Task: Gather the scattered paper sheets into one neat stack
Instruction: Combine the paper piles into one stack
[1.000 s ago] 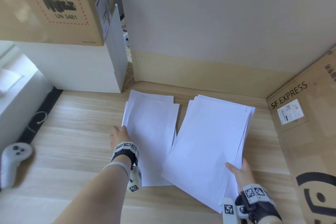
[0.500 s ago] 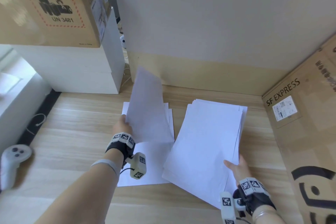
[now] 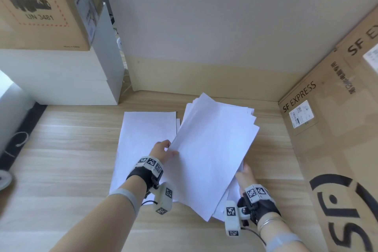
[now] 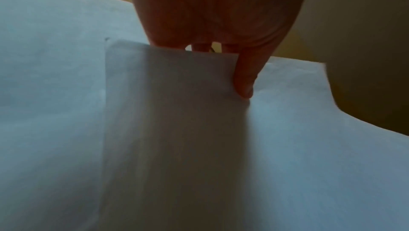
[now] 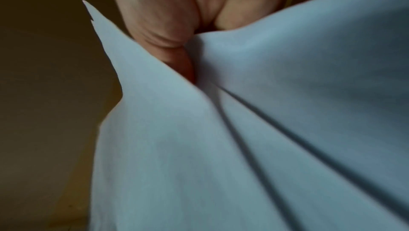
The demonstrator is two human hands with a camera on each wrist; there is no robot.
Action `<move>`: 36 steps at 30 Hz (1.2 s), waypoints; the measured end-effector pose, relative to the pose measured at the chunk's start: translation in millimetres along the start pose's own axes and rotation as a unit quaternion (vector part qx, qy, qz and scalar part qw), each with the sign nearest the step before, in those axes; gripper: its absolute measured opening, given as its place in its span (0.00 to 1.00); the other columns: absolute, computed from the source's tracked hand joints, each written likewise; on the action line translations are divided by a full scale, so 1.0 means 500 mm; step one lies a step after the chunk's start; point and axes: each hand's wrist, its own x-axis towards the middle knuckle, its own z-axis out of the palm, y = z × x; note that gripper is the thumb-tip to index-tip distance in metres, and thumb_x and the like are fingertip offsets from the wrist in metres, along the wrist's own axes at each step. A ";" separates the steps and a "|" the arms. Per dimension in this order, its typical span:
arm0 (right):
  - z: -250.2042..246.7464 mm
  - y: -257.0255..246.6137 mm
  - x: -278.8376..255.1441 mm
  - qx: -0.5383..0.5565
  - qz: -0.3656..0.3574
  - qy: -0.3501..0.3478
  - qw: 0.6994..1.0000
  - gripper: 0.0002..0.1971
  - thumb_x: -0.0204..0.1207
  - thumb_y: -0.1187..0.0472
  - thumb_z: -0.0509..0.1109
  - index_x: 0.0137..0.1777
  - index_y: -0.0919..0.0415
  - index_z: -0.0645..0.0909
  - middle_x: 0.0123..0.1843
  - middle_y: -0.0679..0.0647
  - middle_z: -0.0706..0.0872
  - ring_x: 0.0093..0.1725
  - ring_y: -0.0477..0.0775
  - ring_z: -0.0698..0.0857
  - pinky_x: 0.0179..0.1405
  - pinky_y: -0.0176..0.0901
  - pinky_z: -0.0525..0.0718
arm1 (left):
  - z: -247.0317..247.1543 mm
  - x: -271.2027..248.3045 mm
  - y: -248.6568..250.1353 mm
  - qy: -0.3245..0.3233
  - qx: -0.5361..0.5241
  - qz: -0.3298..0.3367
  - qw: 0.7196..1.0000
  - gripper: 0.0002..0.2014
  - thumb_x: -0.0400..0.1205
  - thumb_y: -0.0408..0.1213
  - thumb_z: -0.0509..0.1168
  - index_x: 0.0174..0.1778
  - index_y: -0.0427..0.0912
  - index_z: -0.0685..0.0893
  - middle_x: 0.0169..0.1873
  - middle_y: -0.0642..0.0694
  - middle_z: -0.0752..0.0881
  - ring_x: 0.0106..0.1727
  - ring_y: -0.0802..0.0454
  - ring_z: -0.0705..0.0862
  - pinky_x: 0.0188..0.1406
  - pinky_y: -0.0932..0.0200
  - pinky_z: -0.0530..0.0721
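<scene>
Two lots of white paper are on the wooden table (image 3: 61,149). A few sheets lie flat as the left pile (image 3: 143,139). To its right is a bigger, fanned stack (image 3: 214,149), raised at its near end. My left hand (image 3: 163,150) pinches the top sheet at the stack's left edge; the left wrist view shows the thumb (image 4: 243,86) on top of that sheet (image 4: 177,129) and the fingers under it. My right hand (image 3: 245,176) grips the stack's near right edge. In the right wrist view the thumb (image 5: 175,56) presses into the bent sheets (image 5: 265,129).
A tall SF EXPRESS cardboard box (image 3: 327,139) stands close on the right. White boxes (image 3: 61,80) with a brown UN 3481 carton (image 3: 41,10) on top fill the back left. A wall (image 3: 204,26) closes the back. A white controller (image 3: 4,180) lies at the left edge.
My left hand lifted a sheet off the left pile and carried it right onto the big stack. The right hand kept its hold on the stack, whose near end has come up.
</scene>
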 end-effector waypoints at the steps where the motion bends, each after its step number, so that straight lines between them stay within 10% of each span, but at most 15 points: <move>1: 0.001 -0.004 -0.005 0.011 -0.004 0.001 1.000 0.19 0.75 0.79 0.62 0.64 0.65 0.75 0.54 0.60 0.85 0.62 0.63 0.81 0.54 0.52 0.82 | 0.004 -0.003 0.001 -0.003 -0.009 -0.003 1.000 0.13 0.74 0.38 0.68 0.32 0.48 0.68 0.49 0.37 0.80 0.43 0.44 0.78 0.40 0.58 0.73; 6: -0.007 -0.033 -0.020 0.063 0.017 0.002 0.998 0.19 0.78 0.74 0.61 0.67 0.61 0.73 0.49 0.53 0.85 0.58 0.59 0.82 0.44 0.44 0.80 | 0.004 -0.014 0.016 -0.052 -0.102 -0.036 0.993 0.25 0.74 0.36 0.73 0.59 0.50 0.65 0.50 0.38 0.83 0.46 0.42 0.83 0.46 0.54 0.81; 9: -0.011 -0.055 -0.014 0.132 0.087 -0.027 0.987 0.21 0.80 0.49 0.63 0.70 0.58 0.76 0.64 0.60 0.85 0.66 0.62 0.80 0.63 0.54 0.78 | 0.004 -0.018 0.038 -0.041 -0.108 -0.014 0.993 0.24 0.73 0.33 0.72 0.65 0.38 0.77 0.56 0.35 0.85 0.58 0.38 0.84 0.59 0.48 0.80; 11: -0.009 -0.088 -0.020 0.201 0.083 -0.067 0.974 0.28 0.73 0.33 0.60 0.61 0.52 0.82 0.59 0.57 0.88 0.60 0.60 0.85 0.59 0.55 0.80 | 0.005 -0.024 0.056 0.008 -0.148 0.008 0.989 0.20 0.76 0.26 0.69 0.64 0.33 0.78 0.49 0.38 0.86 0.53 0.41 0.83 0.52 0.53 0.79; 14: -0.004 -0.136 -0.021 0.158 -0.080 -0.027 0.984 0.19 0.64 0.48 0.78 0.54 0.47 0.79 0.55 0.52 0.87 0.57 0.56 0.86 0.60 0.59 0.81 | 0.011 -0.030 0.082 0.052 -0.188 0.071 0.978 0.17 0.76 0.24 0.67 0.59 0.42 0.79 0.48 0.43 0.84 0.53 0.43 0.82 0.51 0.55 0.77; 17: -0.002 -0.171 -0.025 0.093 -0.162 0.058 0.981 0.16 0.76 0.73 0.65 0.49 0.47 0.76 0.49 0.47 0.84 0.52 0.55 0.84 0.66 0.57 0.78 | 0.022 -0.042 0.114 0.079 -0.237 0.118 0.961 0.19 0.76 0.23 0.67 0.61 0.43 0.78 0.51 0.45 0.83 0.53 0.46 0.81 0.47 0.61 0.81; 20: -0.003 -0.182 -0.030 0.119 -0.182 0.056 0.974 0.16 0.79 0.73 0.62 0.51 0.47 0.74 0.49 0.41 0.82 0.49 0.41 0.82 0.58 0.46 0.78 | 0.024 -0.049 0.145 0.100 -0.260 0.157 0.948 0.22 0.77 0.21 0.65 0.68 0.35 0.76 0.53 0.47 0.82 0.53 0.49 0.81 0.49 0.69 0.85; 23: -0.007 -0.177 -0.030 0.153 -0.166 0.031 0.974 0.15 0.78 0.74 0.64 0.55 0.52 0.77 0.50 0.48 0.84 0.48 0.44 0.84 0.54 0.46 0.82 | 0.014 -0.049 0.167 0.095 -0.291 0.183 0.934 0.27 0.74 0.23 0.70 0.68 0.39 0.74 0.55 0.46 0.82 0.55 0.50 0.81 0.63 0.54 0.81; 28: -0.018 -0.186 -0.033 0.117 -0.178 0.079 0.974 0.12 0.71 0.70 0.74 0.53 0.61 0.79 0.42 0.49 0.84 0.47 0.53 0.85 0.31 0.28 0.83 | -0.001 -0.047 0.191 0.096 -0.297 0.245 0.918 0.38 0.60 0.45 0.76 0.67 0.49 0.71 0.65 0.45 0.80 0.66 0.51 0.77 0.69 0.58 0.75; 36: -0.045 -0.228 -0.037 0.215 -0.240 0.074 0.944 0.17 0.57 0.52 0.81 0.43 0.53 0.81 0.32 0.39 0.91 0.33 0.33 0.88 0.34 0.33 0.86 | 0.012 -0.070 0.249 0.053 -0.332 0.309 0.890 0.18 0.68 0.48 0.71 0.52 0.59 0.74 0.57 0.38 0.81 0.60 0.43 0.81 0.69 0.34 0.75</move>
